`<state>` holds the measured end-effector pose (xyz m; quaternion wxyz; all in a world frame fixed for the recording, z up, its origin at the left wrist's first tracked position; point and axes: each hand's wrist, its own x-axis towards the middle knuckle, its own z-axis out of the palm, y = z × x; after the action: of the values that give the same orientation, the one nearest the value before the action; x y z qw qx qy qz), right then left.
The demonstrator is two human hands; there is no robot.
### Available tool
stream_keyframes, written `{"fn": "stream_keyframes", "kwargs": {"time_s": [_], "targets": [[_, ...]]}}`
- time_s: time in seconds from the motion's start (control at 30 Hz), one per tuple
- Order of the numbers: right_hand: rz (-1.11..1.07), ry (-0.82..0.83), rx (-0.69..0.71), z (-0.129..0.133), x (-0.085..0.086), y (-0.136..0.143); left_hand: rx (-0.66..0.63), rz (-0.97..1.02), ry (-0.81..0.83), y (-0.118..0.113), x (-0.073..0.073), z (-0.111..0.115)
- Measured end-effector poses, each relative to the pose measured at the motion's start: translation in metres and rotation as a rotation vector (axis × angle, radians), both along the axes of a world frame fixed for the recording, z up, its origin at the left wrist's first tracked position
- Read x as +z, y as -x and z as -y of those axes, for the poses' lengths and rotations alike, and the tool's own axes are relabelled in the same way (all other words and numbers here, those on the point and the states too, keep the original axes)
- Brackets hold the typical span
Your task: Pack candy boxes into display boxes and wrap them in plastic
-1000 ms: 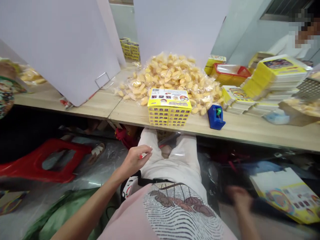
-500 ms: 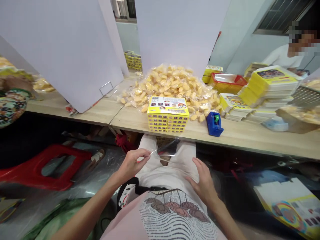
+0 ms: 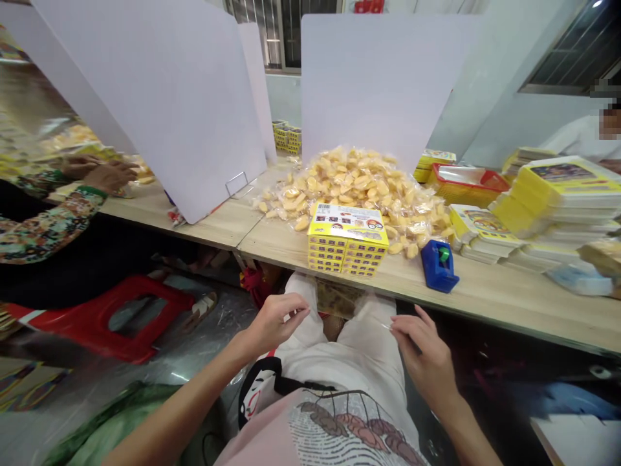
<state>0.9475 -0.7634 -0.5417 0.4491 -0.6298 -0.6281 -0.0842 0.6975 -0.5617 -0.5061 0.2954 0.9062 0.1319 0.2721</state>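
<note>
Above my lap, my left hand (image 3: 284,318) pinches with thumb and forefinger at the edge of a thin clear plastic film (image 3: 344,304). Opposite it, my right hand (image 3: 423,346) has thumb and fingertips together on the other side of the film, whose outline is faint. A stack of small yellow boxes (image 3: 347,239) stands at the table's front edge, just beyond my hands. Behind it lies a heap of wrapped yellow pieces (image 3: 363,181). A blue tape dispenser (image 3: 439,265) sits to the right of the boxes.
White upright panels (image 3: 189,97) rise behind the wooden table (image 3: 276,243). Stacked yellow-and-white cartons (image 3: 557,194) and a red-rimmed basket (image 3: 468,184) are at the right. A red stool (image 3: 140,336) and another person's patterned sleeve (image 3: 63,220) are at the left.
The view has shifted, so the table items appear farther right and lower. My right hand has gone from spread fingers to a pinch at the film.
</note>
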Motion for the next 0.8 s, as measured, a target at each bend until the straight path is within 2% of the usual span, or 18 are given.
{"fn": "stream_keyframes", "kwargs": {"time_s": [0.2, 0.37, 0.43, 0.5, 0.6, 0.7, 0.8], "targets": [[0.053, -0.034, -0.022, -0.032, 0.039, -0.032, -0.055, -0.059, -0.317, -0.017, 0.042, -0.031], [0.209, -0.044, -0.034, -0.069, 0.069, -0.060, -0.020, -0.157, -0.649, -0.038, 0.078, -0.066], [0.254, -0.038, -0.029, -0.088, 0.081, -0.072, -0.011, -0.175, -0.731, -0.049, 0.090, -0.083], [0.266, -0.010, -0.008, -0.109, 0.090, -0.086, -0.015, -0.174, -0.733, -0.062, 0.099, -0.103], [0.196, 0.086, 0.050, -0.141, 0.099, -0.109, -0.047, -0.147, -0.629, -0.083, 0.105, -0.134], [0.080, 0.185, 0.117, -0.171, 0.098, -0.131, -0.099, -0.159, -0.498, -0.103, 0.104, -0.164], [0.005, 0.250, 0.162, -0.195, 0.090, -0.148, -0.142, -0.208, -0.396, -0.118, 0.098, -0.189]]}}
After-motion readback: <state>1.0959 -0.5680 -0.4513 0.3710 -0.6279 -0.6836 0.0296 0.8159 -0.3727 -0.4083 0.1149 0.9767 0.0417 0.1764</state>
